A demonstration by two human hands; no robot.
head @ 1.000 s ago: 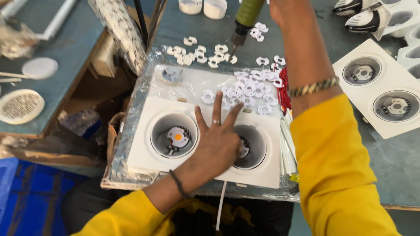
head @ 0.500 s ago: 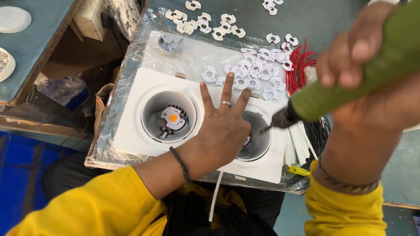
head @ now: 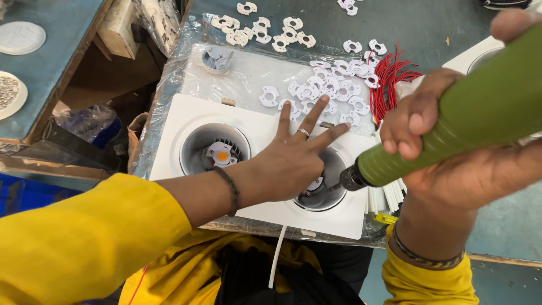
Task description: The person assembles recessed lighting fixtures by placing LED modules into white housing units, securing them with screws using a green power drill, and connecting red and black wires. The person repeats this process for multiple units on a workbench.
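A white two-lamp light housing (head: 186,121) lies on a plastic-covered board in front of me. My left hand (head: 291,161) presses flat on it between its two round wells, fingers spread, a ring on one finger. The left well (head: 215,151) shows a small disc with an orange centre. My right hand (head: 446,141) grips a green electric screwdriver (head: 451,133), whose dark tip points down into the right well (head: 320,192), close to my left hand's edge.
Several small white clip parts (head: 324,90) lie scattered behind the housing. A bundle of red wires (head: 389,73) sits at the right. A second white housing (head: 471,59) shows behind my right hand. A blue bench (head: 51,79) with round white discs stands at the left.
My right hand brought the green screwdriver from the far side of the table down to the right well. My left hand stayed pressed on the housing. The view moved closer.
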